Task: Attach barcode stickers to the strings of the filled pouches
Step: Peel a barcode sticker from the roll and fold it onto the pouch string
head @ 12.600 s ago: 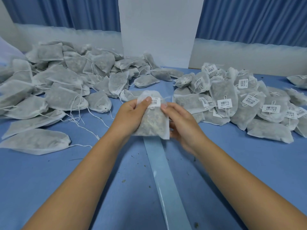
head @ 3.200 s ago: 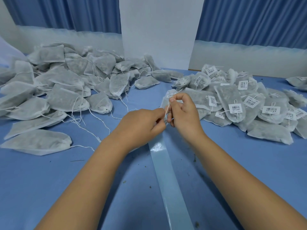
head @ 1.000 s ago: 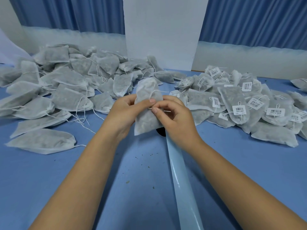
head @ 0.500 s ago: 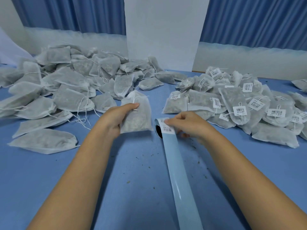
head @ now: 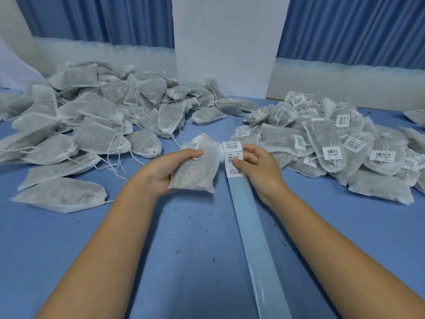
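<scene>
The left hand (head: 165, 171) grips a filled pouch (head: 197, 169) by its left side, with the thumb laid across the top near the drawstring, over the blue table (head: 69, 249). Just to its right, the right hand (head: 259, 166) curls round the sticker roll (head: 233, 155). Its thumb presses on the middle of the three barcode labels showing; whether a label's edge is lifted is hard to tell. The bare backing strip (head: 257, 238) trails toward the viewer. Unlabelled pouches (head: 92, 134) lie heaped at left (strings loose), and labelled pouches (head: 333, 143) are heaped at right. A white board (head: 225, 42) stands behind, between blue curtains (head: 356, 26).
</scene>
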Motion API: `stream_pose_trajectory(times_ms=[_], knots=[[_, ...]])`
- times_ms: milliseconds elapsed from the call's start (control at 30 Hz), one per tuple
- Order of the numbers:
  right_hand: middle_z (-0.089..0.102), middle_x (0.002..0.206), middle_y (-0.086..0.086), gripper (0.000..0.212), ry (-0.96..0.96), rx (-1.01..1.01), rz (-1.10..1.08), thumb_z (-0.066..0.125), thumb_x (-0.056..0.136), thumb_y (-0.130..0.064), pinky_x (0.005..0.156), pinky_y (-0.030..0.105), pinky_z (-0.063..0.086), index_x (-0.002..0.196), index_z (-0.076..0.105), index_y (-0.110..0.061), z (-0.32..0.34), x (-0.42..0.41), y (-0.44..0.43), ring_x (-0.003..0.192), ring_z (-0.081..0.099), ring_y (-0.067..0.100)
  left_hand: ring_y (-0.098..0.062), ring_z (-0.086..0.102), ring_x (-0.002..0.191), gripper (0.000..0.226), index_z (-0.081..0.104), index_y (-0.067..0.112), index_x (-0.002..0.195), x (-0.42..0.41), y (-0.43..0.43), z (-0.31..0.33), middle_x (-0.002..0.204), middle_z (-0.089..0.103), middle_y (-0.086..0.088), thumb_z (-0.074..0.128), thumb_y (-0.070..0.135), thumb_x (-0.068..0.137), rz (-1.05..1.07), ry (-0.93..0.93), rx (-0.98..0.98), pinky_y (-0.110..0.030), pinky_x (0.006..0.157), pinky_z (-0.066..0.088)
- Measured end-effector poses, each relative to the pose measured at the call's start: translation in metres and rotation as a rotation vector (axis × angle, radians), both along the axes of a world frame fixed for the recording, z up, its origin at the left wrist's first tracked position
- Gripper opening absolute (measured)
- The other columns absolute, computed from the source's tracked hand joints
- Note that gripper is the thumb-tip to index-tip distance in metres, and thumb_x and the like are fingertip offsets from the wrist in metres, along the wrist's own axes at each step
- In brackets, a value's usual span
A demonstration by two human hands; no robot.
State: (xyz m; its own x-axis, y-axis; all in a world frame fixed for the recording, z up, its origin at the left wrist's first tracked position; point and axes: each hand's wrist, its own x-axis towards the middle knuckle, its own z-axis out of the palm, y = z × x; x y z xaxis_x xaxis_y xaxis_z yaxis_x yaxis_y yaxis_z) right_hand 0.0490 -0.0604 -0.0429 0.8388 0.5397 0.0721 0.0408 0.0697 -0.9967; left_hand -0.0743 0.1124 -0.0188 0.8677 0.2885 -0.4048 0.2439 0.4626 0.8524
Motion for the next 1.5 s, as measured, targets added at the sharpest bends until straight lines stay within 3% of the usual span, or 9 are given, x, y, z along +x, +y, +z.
stream_pose_trajectory(times_ms=[267, 567, 667, 733, 867, 1067, 1267, 1367, 1500], knots=[[0.074, 0.1, 0.007, 0.039, -0.043, -0.065, 0.08, 0.069, 0.087, -0.001, 0.089, 0.035, 0.053, 0.123, 0.056, -0.009, -0.009, -0.009, 0.006, 0.089, 0.069, 0.018, -0.02, 0.075, 0.078, 0.026, 0.073, 0.008, 0.097, 0.011, -0.008, -0.012, 0.094, 0.076, -0.009, 0.074, 0.019, 0.074, -0.056, -0.04, -0.111, -0.031, 0.062, 0.061], [0.052, 0.123, -0.004, 0.058, -0.29, -0.262, 0.115, 0.078, 0.082, -0.017, 0.089, 0.026, 0.052, 0.129, 0.047, -0.027, -0.005, -0.004, -0.003, 0.102, 0.06, 0.007, -0.017, 0.073, 0.066, 0.013, 0.069, 0.009, 0.095, 0.012, -0.005, -0.015, 0.081, 0.075, -0.006, 0.068, 0.019, 0.087, 0.025, -0.036, -0.186, -0.028, 0.055, 0.059], [0.047, 0.112, -0.001, 0.06, -0.473, -0.34, 0.121, 0.078, 0.081, -0.019, 0.077, 0.011, 0.043, 0.126, 0.04, -0.034, -0.001, -0.003, -0.006, 0.081, 0.051, 0.003, -0.016, 0.072, 0.066, 0.018, 0.068, 0.01, 0.094, 0.012, -0.002, -0.014, 0.081, 0.073, -0.004, 0.071, 0.018, 0.078, 0.04, -0.063, -0.252, -0.027, 0.058, 0.059], [0.057, 0.098, 0.005, 0.047, -0.5, -0.294, 0.138, 0.073, 0.084, -0.012, 0.071, 0.015, 0.044, 0.114, 0.044, -0.032, 0.001, -0.006, -0.005, 0.069, 0.05, 0.006, -0.015, 0.072, 0.069, 0.024, 0.068, 0.01, 0.096, 0.012, 0.0, -0.014, 0.084, 0.074, -0.003, 0.072, 0.016, 0.073, 0.036, -0.078, -0.31, -0.027, 0.057, 0.059], [0.063, 0.094, 0.017, 0.03, -0.539, -0.242, 0.154, 0.07, 0.086, -0.004, 0.067, 0.015, 0.041, 0.097, 0.055, -0.028, 0.0, -0.008, -0.004, 0.075, 0.053, 0.017, -0.014, 0.071, 0.079, 0.032, 0.068, 0.009, 0.102, 0.011, 0.001, -0.014, 0.091, 0.073, -0.003, 0.074, 0.016, 0.072, 0.024, -0.078, -0.351, -0.025, 0.058, 0.058], [0.06, 0.088, -0.001, 0.029, -0.638, -0.245, 0.066, 0.078, 0.08, -0.01, 0.071, 0.008, 0.04, 0.095, 0.062, -0.029, -0.004, -0.005, -0.005, 0.072, 0.055, 0.004, -0.016, 0.057, 0.111, 0.061, 0.062, 0.012, 0.127, 0.011, -0.002, -0.012, 0.127, 0.06, -0.005, 0.074, 0.014, 0.067, 0.037, -0.058, -0.311, -0.025, 0.053, 0.056], [0.056, 0.098, -0.005, 0.02, -0.863, -0.278, -0.018, 0.076, 0.083, -0.013, 0.069, 0.008, 0.037, 0.101, 0.074, -0.021, -0.005, -0.006, -0.005, 0.083, 0.054, 0.002, -0.013, 0.068, 0.084, 0.066, 0.056, 0.009, 0.138, 0.01, -0.001, -0.013, 0.132, 0.062, -0.004, 0.071, 0.015, 0.075, 0.047, -0.059, -0.333, -0.024, 0.053, 0.056], [0.057, 0.099, -0.005, 0.019, -0.892, -0.297, -0.015, 0.076, 0.084, -0.015, 0.068, 0.008, 0.036, 0.101, 0.074, -0.02, -0.004, -0.007, -0.005, 0.084, 0.054, 0.004, -0.014, 0.065, 0.099, 0.069, 0.055, 0.01, 0.14, 0.01, -0.001, -0.014, 0.141, 0.057, -0.005, 0.072, 0.016, 0.074, 0.051, -0.063, -0.325, -0.024, 0.055, 0.057], [0.062, 0.099, -0.005, 0.021, -0.912, -0.284, 0.001, 0.074, 0.084, -0.014, 0.069, 0.005, 0.036, 0.104, 0.071, -0.017, -0.004, -0.009, -0.004, 0.083, 0.056, 0.003, -0.012, 0.069, 0.073, 0.058, 0.06, 0.01, 0.135, 0.01, 0.0, -0.015, 0.118, 0.066, -0.003, 0.071, 0.016, 0.078, 0.044, -0.067, -0.346, -0.024, 0.052, 0.056]])
